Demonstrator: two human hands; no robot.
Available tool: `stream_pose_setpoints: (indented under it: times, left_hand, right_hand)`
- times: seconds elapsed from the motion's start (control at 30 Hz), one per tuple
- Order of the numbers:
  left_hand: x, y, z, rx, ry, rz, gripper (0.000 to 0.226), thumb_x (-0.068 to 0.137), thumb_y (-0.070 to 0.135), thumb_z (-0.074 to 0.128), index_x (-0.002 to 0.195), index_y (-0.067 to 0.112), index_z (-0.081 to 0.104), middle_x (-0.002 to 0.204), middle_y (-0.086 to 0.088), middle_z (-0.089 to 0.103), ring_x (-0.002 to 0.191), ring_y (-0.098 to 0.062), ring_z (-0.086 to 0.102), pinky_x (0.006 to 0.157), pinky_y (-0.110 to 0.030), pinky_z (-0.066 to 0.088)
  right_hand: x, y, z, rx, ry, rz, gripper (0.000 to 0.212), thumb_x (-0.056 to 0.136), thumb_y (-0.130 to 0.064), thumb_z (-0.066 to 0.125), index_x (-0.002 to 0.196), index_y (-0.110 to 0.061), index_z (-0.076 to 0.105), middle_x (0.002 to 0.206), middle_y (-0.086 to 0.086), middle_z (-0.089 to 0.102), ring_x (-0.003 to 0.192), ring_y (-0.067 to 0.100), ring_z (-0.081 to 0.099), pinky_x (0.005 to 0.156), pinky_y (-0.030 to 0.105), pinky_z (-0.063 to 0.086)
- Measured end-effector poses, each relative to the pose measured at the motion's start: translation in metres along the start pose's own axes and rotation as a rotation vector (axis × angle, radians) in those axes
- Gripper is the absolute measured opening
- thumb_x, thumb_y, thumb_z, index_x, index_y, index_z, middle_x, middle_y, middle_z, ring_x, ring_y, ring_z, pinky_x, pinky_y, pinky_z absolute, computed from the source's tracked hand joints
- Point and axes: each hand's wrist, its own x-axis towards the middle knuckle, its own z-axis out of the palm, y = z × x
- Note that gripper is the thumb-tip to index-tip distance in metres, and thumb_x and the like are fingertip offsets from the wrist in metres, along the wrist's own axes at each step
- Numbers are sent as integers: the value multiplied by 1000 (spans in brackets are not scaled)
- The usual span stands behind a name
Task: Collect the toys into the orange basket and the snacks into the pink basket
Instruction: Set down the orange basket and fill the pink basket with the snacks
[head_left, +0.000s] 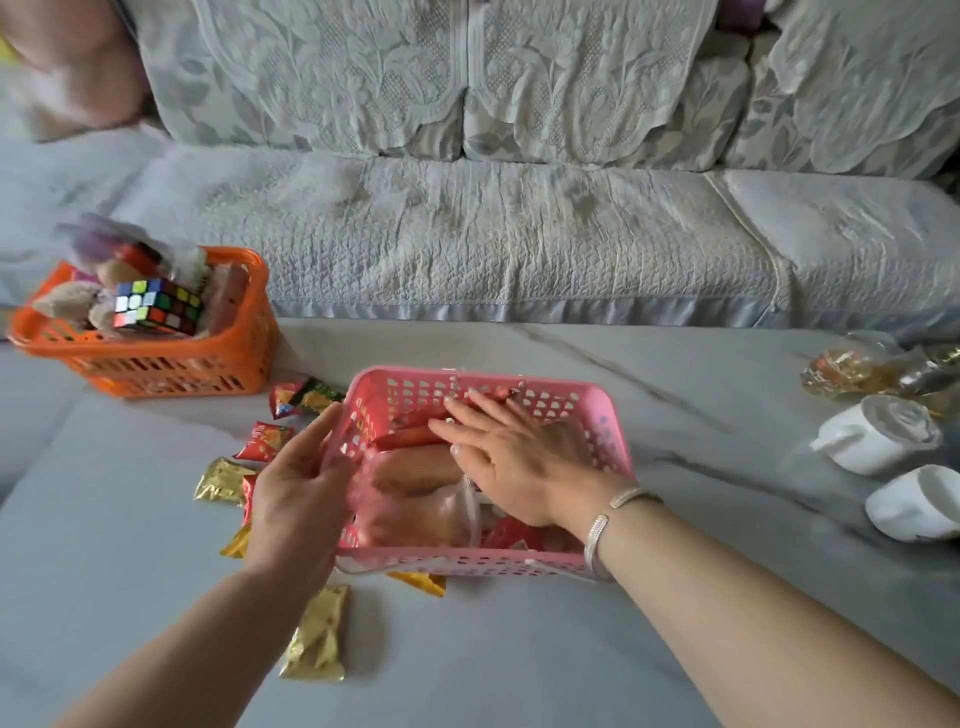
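Resting flat with fingers spread, the right hand (511, 457) lies on snacks inside the pink basket (608, 410); the left hand (298, 488) presses loosely open against the basket's side. Packet lettering is too blurred to read. Bare tabletop (519, 649) lies below both wrists. Beyond the left hand stands the orange basket (171, 364) holding a puzzle cube (156, 306).

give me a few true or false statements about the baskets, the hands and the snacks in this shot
1. The puzzle cube lies in the orange basket. True.
2. The right hand rests flat inside the pink basket. True.
3. Every snack packet is already in the pink basket. False: a gold packet and others lie on the table.
4. The left hand is inside the orange basket. False: it is at the pink basket's left wall.
5. White cups stand left of the baskets. False: they are at the right.
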Motion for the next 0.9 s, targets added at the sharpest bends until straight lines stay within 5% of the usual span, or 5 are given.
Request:
stream_pose_setpoints:
  times: [0.23, 0.5, 0.63, 0.73, 0.9]
  left_hand:
    - [29, 5, -56, -89, 60, -58, 37, 95, 2, 62, 107, 36, 70, 105, 8, 76, 102, -24, 67, 100, -49, 50]
    - [52, 12, -103, -145, 139, -94, 47, 96, 0, 60, 133, 27, 61, 93, 15, 74, 94, -24, 68, 86, -42, 57]
    - [56, 15, -125, -165, 163, -101, 48, 96, -1, 60, 135, 27, 60, 102, 9, 71, 92, -25, 68, 72, -39, 60]
    - [57, 15, -140, -171, 197, -85, 48, 95, 0, 61, 135, 26, 59, 103, 7, 71, 88, -21, 69, 64, -31, 60]
    - [59, 10, -162, -186, 236, -77, 51, 95, -1, 61, 138, 24, 57, 118, -2, 70, 105, -28, 69, 70, -32, 59]
  right_hand:
    - [33, -33, 8, 192, 281, -54, 44, 100, -32, 27, 140, -28, 44, 155, -8, 26, 146, 9, 14, 121, 33, 4]
    - [32, 13, 1, 339, 639, 228, 53, 91, -26, 33, 142, -17, 44, 157, 5, 23, 144, 10, 17, 117, 25, 12]
    - [19, 39, 47, 217, 491, 522, 59, 91, -12, 49, 148, -18, 32, 160, 9, 12, 147, 20, 12, 117, 30, 13]
    - [19, 37, 96, 205, 312, 563, 70, 87, -30, 58, 149, -33, 25, 160, 5, 3, 147, 27, 12, 117, 38, 21]
    - [35, 11, 150, 257, 274, 570, 54, 97, -31, 44, 147, -42, 24, 160, 6, -5, 147, 32, 10, 115, 45, 26]
